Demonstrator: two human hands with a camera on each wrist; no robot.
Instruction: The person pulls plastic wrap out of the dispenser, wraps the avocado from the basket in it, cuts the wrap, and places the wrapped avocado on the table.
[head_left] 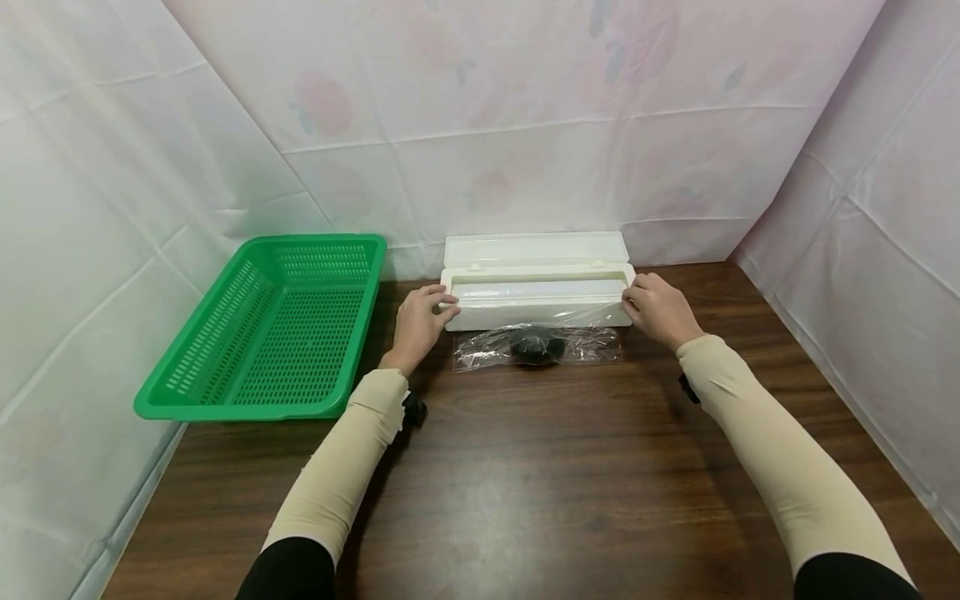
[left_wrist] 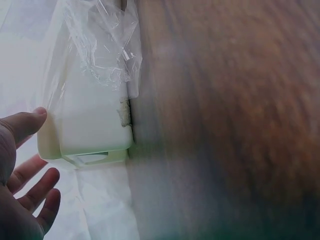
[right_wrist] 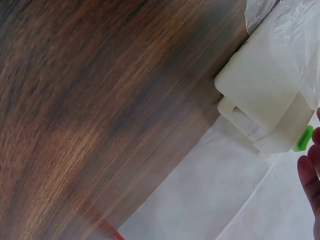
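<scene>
A white cling film dispenser box [head_left: 536,315] stands at the back of the table, its lid [head_left: 536,249] raised and a film roll [head_left: 540,289] inside. Clear cling film [head_left: 588,343] spreads over its front and across a dark rounded thing [head_left: 536,346], whose kind is hard to tell. My left hand [head_left: 422,321] holds the box's left end between thumb [left_wrist: 37,116] and index finger; the other fingers spread apart. At the right end, my right hand [head_left: 660,308] has curled fingers, pinching by a small green slider [right_wrist: 303,139]; the exact contact is partly out of view.
A green perforated plastic basket [head_left: 352,367] stands left of the box. Behind it all hangs a pale printed cloth [head_left: 495,108], with more cloth at both sides. Brown wooden tabletop [head_left: 540,483] lies in front of the box.
</scene>
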